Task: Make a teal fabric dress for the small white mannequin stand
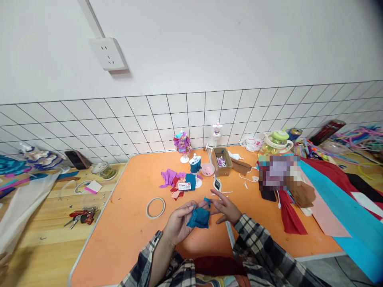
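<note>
Head view: left hand pinches a teal cloth piece just above the orange surface, right hand, fingers spread, touching its top corner, seemingly mid-fold; further shaping would need a steady pinch.

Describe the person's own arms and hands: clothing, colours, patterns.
Both arms wear long sleeves of a checked shirt, dark grey and black crossed with pale lines. The left sleeve is pushed back, leaving the forearm uncovered; the right sleeve reaches the wrist. The left hand and right hand are bare, without gloves. No watch or bracelet shows.
</note>
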Demonstrator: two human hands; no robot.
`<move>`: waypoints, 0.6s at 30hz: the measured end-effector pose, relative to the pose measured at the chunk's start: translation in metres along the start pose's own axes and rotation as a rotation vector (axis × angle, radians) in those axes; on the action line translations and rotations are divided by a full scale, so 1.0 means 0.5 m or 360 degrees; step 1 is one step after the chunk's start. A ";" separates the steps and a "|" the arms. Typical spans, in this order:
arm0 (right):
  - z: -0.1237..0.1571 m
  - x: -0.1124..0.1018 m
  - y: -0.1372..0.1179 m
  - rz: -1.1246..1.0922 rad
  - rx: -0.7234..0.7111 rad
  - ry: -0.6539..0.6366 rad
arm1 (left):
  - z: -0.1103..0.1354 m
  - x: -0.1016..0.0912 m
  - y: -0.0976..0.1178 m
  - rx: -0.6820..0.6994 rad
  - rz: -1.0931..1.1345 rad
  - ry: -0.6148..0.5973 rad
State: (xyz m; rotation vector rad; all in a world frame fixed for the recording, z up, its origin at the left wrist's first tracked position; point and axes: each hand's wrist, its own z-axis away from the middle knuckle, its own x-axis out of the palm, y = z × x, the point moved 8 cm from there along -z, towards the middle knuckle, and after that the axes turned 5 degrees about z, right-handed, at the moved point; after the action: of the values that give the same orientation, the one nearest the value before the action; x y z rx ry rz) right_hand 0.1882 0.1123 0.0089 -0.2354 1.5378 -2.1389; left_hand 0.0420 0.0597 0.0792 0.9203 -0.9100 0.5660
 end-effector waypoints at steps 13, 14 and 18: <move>-0.091 -0.142 -0.201 0.0678 -0.0440 0.0769 | 0.003 -0.134 -0.006 0.0052 0.0349 0.0482; -0.107 -0.181 -0.225 0.0752 -0.0471 0.0902 | 0.003 -0.149 -0.008 0.0058 0.0398 0.0555; -0.184 -0.275 -0.274 0.0999 -0.0505 0.1088 | 0.006 -0.190 -0.015 0.0066 0.0499 0.0724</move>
State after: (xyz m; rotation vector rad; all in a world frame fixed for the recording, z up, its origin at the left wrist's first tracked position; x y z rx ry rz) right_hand 0.2297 0.2894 0.1229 0.8519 1.9645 -1.5202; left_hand -0.0024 0.0495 -0.0043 0.6477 -0.6305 1.0197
